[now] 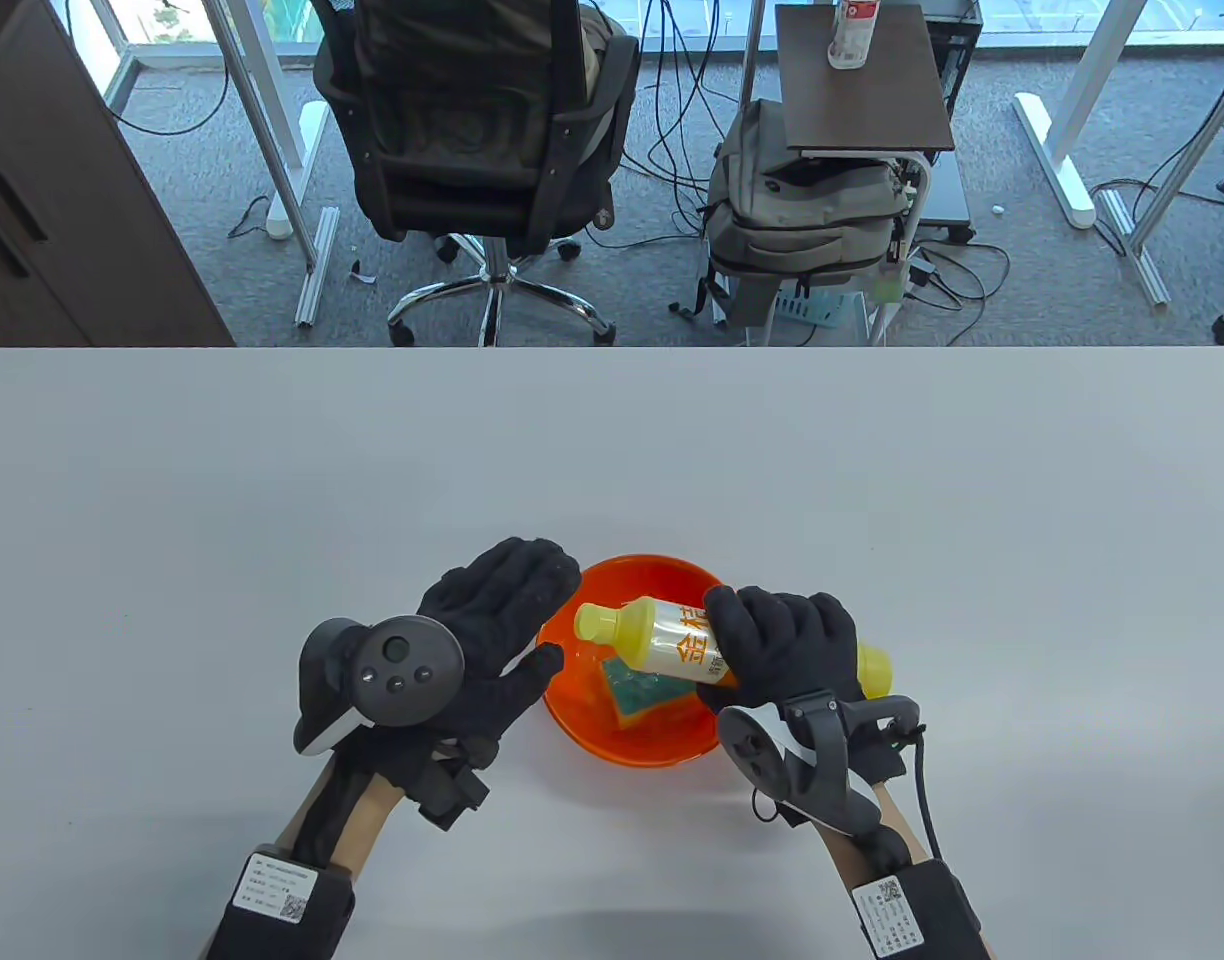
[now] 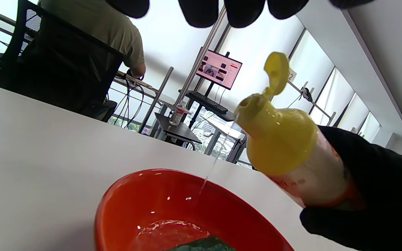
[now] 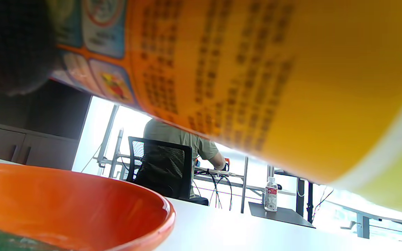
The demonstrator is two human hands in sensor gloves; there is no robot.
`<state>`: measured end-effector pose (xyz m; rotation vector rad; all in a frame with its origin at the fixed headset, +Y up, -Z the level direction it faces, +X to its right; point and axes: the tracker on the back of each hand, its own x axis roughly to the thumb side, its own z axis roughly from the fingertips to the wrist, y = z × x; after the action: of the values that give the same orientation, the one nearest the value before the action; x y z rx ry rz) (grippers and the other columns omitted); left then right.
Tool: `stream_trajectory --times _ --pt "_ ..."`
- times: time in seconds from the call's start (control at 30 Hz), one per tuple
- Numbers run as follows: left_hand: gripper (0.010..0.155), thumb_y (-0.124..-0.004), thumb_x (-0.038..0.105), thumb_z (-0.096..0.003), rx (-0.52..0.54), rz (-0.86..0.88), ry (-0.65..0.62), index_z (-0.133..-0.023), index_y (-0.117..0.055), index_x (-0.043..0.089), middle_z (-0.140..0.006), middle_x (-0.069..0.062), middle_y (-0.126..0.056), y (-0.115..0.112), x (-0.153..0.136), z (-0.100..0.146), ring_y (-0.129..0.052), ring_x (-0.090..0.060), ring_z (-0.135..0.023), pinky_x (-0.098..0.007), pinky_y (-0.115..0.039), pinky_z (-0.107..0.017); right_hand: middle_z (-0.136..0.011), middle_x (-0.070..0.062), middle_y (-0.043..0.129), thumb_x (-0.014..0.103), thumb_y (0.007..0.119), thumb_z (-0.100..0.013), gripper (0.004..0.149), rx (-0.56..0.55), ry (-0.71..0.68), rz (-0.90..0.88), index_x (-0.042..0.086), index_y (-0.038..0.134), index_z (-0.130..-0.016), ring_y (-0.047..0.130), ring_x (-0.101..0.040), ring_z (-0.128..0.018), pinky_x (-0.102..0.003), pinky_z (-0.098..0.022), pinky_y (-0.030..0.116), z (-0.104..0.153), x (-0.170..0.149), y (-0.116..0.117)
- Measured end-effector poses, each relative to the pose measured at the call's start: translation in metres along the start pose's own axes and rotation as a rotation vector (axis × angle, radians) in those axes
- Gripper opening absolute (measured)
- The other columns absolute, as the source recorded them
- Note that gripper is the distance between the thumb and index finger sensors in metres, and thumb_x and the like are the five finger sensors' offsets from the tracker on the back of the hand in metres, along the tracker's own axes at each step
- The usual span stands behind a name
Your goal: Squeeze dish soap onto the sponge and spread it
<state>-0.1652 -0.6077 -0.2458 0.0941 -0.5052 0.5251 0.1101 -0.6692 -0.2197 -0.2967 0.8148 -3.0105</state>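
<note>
- Right hand [image 1: 787, 650]: grip wrapped round yellow-capped clear plastic soap bottle [image 1: 662, 640], tilted over orange plastic bowl [image 1: 672, 745].
- Green-and-yellow sponge [image 1: 640, 692]: inside bowl.
- Left hand [image 1: 477, 640]: fingers spread, holding nothing, beside bowl rim.

Worktop [image 1: 272, 480]: pale grey, plain surface; black mesh office chair [image 1: 472, 120] on castors beyond its far edge; grey backpack [image 1: 797, 220] on the carpet beside a small dark side table [image 1: 862, 90] bearing a clear water bottle [image 1: 852, 30]; dark wooden cabinet [image 1: 62, 200] at left; loose black cables [image 1: 682, 120] across the floor; monitor [image 2: 219, 69] on a stand; seated person [image 2: 99, 24] in an olive shirt.
</note>
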Motion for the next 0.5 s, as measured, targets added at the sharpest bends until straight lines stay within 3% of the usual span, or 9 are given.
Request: stream_trajectory --times 0.27,0.5 --pt "0.063 -0.060 0.060 -0.0428 -0.001 0.020 -0.052 -0.105 -0.057 0.052 -0.121 0.026 -0.046 -0.010 0.019 -0.015 -0.045 -0.011 -0.122 -0.062 -0.044 -0.086 -0.095 0.009 0.077 0.064 0.089 -0.025 0.086 0.002 0.020 -0.046 0.037 0.056 -0.099 0.091 -0.019 -0.082 -0.050 -0.074 0.069 0.000 -0.004 0.001" --pt "0.061 -0.060 0.059 -0.0432 0.049 -0.108 -0.014 -0.104 -0.061 0.051 -0.121 0.030 -0.043 -0.017 0.020 -0.017 -0.043 -0.009 -0.123 -0.065 -0.036 -0.087 -0.094 0.009 0.078 0.064 0.089 -0.024 0.085 0.023 0.059 -0.098 0.039 0.057 -0.099 0.092 -0.019 -0.081 -0.051 -0.074 0.069 0.000 -0.011 0.002"
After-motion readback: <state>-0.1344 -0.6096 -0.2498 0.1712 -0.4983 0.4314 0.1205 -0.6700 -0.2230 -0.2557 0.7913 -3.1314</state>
